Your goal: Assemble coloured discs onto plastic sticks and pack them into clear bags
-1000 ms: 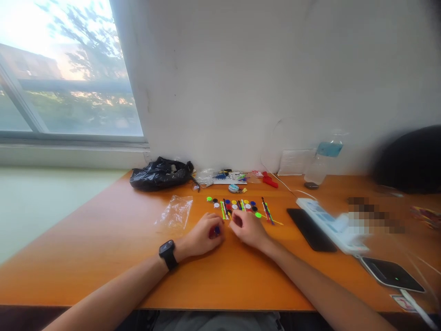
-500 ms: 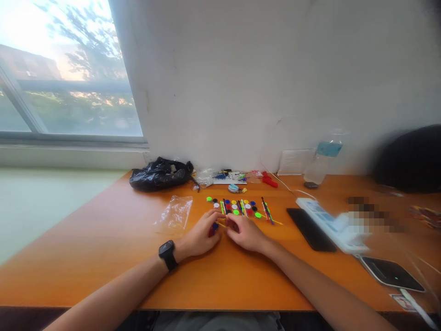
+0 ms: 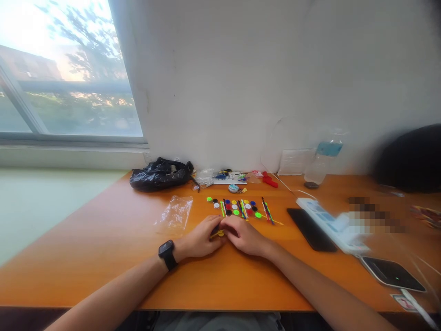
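Note:
Both my hands rest together on the orange table [image 3: 103,257], just in front of a row of small coloured discs and thin sticks [image 3: 241,208]. My left hand [image 3: 200,239], with a black watch on its wrist, is closed with its fingertips pinched against a small yellow piece [image 3: 219,234]. My right hand [image 3: 244,235] is also closed, fingers curled and touching the left hand's fingertips over the same yellow piece. What else sits inside the fingers is hidden.
A clear plastic bag [image 3: 175,212] lies left of the discs, a black plastic bag [image 3: 160,174] behind it. More small parts [image 3: 237,178] sit by the wall. A black phone [image 3: 311,229], white power strip [image 3: 327,223], water bottle [image 3: 322,161] and another device [image 3: 391,272] lie to the right.
My hands have drawn together until the fingertips touch. A yellow stick-like piece now shows between them; the blue and red piece seen in my left hand earlier is hidden.

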The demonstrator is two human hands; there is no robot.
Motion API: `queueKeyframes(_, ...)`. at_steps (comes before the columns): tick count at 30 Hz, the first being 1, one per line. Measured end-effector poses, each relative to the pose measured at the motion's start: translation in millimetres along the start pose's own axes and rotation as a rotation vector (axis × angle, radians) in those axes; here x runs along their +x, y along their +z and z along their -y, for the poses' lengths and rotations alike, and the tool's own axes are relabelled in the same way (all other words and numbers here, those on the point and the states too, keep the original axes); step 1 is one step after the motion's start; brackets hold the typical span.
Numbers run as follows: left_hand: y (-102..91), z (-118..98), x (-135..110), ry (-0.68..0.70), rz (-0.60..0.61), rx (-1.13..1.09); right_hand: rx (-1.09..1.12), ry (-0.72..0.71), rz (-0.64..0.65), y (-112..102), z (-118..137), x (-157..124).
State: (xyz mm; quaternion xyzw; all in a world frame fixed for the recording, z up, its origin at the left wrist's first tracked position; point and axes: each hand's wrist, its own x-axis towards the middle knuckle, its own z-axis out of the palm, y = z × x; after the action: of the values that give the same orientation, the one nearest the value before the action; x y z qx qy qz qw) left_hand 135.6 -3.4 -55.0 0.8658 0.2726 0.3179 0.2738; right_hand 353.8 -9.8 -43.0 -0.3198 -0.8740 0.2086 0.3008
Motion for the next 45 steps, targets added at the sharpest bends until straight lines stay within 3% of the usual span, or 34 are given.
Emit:
queueKeyframes(20,0.1,-4,-5,-0.006,-0.012,-0.119,-0.038,-0.063,-0.070,-5,10,4)
queueKeyframes(29,-0.4,3,-6,-0.012,0.012,-0.121,-0.033,-0.102,0.043,-9,13,2)
queueKeyframes(38,-1.1,5,-4,-0.009,-0.020,-0.117,-0.051,-0.085,0.020,-5,10,0)
queueKeyframes(45,0.7,7,-5,-0.001,-0.020,-0.086,0.065,-0.070,0.032,-5,11,1)
